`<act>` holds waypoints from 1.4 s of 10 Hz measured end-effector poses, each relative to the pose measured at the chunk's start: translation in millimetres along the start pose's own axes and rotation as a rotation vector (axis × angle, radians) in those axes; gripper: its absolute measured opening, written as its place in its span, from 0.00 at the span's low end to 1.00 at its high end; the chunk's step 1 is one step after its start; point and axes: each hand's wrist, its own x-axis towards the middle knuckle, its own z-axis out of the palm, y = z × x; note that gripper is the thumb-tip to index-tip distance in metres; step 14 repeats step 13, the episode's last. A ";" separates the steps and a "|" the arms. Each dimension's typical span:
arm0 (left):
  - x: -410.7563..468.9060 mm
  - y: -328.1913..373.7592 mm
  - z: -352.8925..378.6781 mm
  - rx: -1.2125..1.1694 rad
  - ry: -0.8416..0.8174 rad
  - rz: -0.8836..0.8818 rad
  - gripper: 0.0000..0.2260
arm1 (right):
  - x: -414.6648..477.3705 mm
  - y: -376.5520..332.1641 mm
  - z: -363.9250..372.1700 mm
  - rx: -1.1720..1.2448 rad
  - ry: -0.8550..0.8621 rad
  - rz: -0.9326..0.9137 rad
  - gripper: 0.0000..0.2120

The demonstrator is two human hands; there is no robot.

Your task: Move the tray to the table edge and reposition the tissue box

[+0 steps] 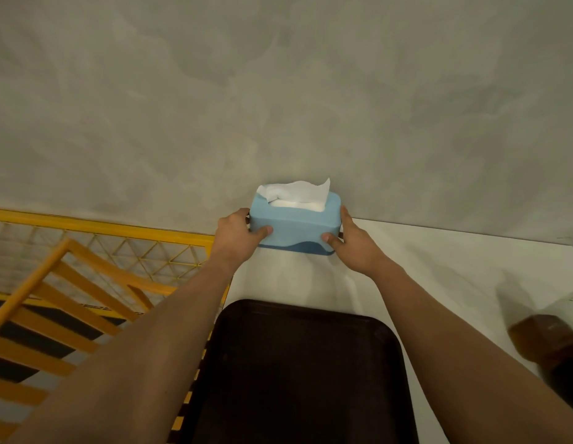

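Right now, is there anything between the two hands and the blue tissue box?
Nothing visible. The left hand and the right hand already grip the two ends of the tissue box, thumbs on its near face. The dark tray lies nearer the person, between the forearms, apart from the box.

Grey wall, yellow railing, white table

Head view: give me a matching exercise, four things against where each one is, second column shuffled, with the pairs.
Things:
1. Tissue box
2. Tray
3. Yellow railing
4. Brown object

Places:
A. Left of the table
B. Near edge of the table, between the forearms
C. Right edge of the picture
D. Against the wall, held by the left hand and right hand

Pairs: 1-D, 2-B, 3-A, 4-C
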 end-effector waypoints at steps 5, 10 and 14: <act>7.7 -5.3 -13.8 0.055 -0.051 -0.005 0.21 | 2.2 -12.4 1.0 -0.018 -0.026 0.017 0.37; 7.3 -9.1 -21.8 0.087 -0.063 0.015 0.20 | 3.1 -17.6 4.1 -0.014 -0.028 0.003 0.36; 5.1 -6.4 -26.0 0.083 -0.081 -0.040 0.28 | 2.6 -15.4 3.4 -0.005 0.006 -0.035 0.38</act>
